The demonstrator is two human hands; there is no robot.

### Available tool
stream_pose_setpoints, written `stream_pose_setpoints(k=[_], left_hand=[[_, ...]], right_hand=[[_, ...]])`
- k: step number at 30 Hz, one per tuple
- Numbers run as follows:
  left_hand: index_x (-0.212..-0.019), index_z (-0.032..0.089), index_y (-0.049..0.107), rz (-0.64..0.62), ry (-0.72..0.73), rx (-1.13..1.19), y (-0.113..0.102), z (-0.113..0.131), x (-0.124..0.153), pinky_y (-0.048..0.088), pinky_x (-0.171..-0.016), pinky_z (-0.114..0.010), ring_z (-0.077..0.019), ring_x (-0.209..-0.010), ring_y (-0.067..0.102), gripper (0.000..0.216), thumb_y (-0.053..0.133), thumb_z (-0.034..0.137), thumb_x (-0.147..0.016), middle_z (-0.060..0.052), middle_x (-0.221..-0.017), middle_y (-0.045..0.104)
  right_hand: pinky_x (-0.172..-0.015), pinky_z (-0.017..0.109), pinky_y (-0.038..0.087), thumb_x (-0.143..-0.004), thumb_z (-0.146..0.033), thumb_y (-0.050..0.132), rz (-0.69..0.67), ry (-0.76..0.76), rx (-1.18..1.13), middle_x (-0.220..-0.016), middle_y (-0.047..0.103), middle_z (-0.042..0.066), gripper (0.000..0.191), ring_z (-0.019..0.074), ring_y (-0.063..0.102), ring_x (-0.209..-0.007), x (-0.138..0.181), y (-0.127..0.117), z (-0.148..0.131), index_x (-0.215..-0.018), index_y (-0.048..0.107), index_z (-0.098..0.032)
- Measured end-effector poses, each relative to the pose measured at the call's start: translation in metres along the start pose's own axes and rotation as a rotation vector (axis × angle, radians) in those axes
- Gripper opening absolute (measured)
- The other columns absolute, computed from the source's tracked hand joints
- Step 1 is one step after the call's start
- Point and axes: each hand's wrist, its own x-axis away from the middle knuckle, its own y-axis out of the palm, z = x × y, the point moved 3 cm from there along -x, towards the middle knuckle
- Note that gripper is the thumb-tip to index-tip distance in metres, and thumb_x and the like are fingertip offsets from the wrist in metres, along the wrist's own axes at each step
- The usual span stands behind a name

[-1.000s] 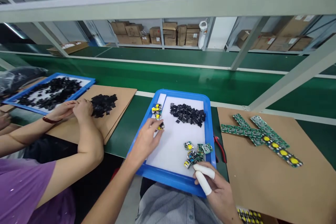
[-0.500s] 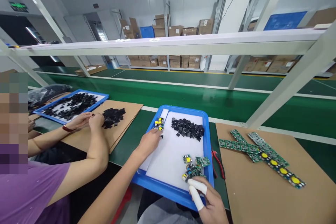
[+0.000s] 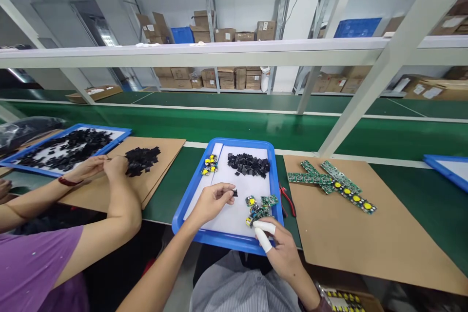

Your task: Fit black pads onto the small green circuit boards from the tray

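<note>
Assembly bench | left hand (image 3: 210, 201) over blue tray (image 3: 182, 207), thumb and forefinger pinched on small black part (image 3: 234, 192) | right hand (image 3: 281, 249), white-cotted fingers (image 3: 263, 228) at near edge of circuit board cluster (image 3: 259, 207), grip unclear | black parts heap (image 3: 248, 165) beyond both sets of fingertips

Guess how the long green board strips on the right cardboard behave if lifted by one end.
The green board strips look thin and flat, so probably stiff and light. They lie crossed on the cardboard, so lifting one may drag another. The yellow parts sit toward one end, likely heavier there.
</note>
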Motion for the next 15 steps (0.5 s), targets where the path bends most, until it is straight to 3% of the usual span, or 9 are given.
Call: stream_pose_setpoints(k=[7, 10, 15], left_hand=[[-0.101, 0.012, 0.072, 0.014, -0.039, 0.182, 0.009, 0.0, 0.005, 0.065, -0.074, -0.034, -0.0225, -0.072, 0.079, 0.025, 0.066, 0.033, -0.09, -0.009, -0.078, 0.079], [-0.098, 0.013, 0.072, 0.021, -0.032, 0.213, 0.015, 0.006, 0.012, 0.064, -0.074, -0.035, -0.0221, -0.072, 0.078, 0.022, 0.067, 0.033, -0.091, -0.008, -0.076, 0.078], [-0.091, 0.017, 0.075, 0.093, 0.031, 0.197, 0.03, 0.022, 0.029, 0.061, -0.086, -0.036, -0.0228, -0.094, 0.075, 0.012, 0.071, 0.028, -0.088, -0.011, -0.101, 0.077]], right_hand=[[-0.072, 0.029, 0.061, -0.097, -0.021, 0.062, -0.023, 0.01, -0.063, -0.102, 0.075, 0.009, 0.022, 0.0208, 0.073, -0.086, -0.001, 0.001, 0.0, -0.109, 0.08, -0.024], [-0.064, 0.028, 0.062, -0.096, -0.023, 0.063, -0.027, 0.091, -0.198, -0.103, 0.074, 0.009, 0.02, 0.0187, 0.073, -0.077, -0.001, 0.001, 0.001, -0.107, 0.08, -0.024], [-0.059, 0.027, 0.063, -0.095, -0.028, 0.068, -0.007, 0.264, -0.464, -0.093, 0.072, 0.006, 0.016, 0.0148, 0.07, -0.064, -0.005, -0.001, 0.001, -0.106, 0.078, -0.023]])
